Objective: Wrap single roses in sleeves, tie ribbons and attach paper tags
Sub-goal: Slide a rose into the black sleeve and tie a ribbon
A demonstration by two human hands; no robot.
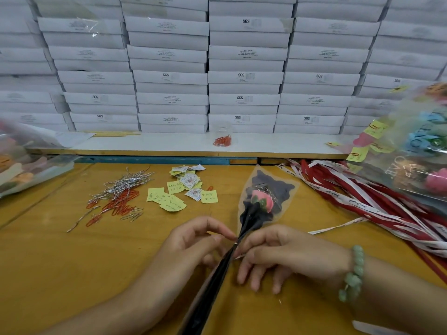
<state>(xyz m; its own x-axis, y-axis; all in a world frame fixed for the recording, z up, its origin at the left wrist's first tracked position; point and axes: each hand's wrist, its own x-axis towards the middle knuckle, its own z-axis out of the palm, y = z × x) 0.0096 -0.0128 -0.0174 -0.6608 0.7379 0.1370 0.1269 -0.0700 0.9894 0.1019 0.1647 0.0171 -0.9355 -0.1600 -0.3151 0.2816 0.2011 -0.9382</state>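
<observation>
1. Pinches the gathered neck of the sleeve [268, 187] from both sides: left hand [200, 240] and right hand [285, 255], thumb and forefinger of each closed on it.
2. Just beyond the pinch, inside the sleeve: pink rose [262, 201], backed by black paper.
3. Back from the grip, toward the body: black stem [208, 293], over the yellow table [72, 262].
4. Beyond the left hand: orange paper clips [116, 206], silver twist ties [123, 182], yellow paper tags [169, 197].
5. Right of the grip: red and white ribbons [362, 201].
6. On the right wrist: green bead bracelet [353, 274].
</observation>
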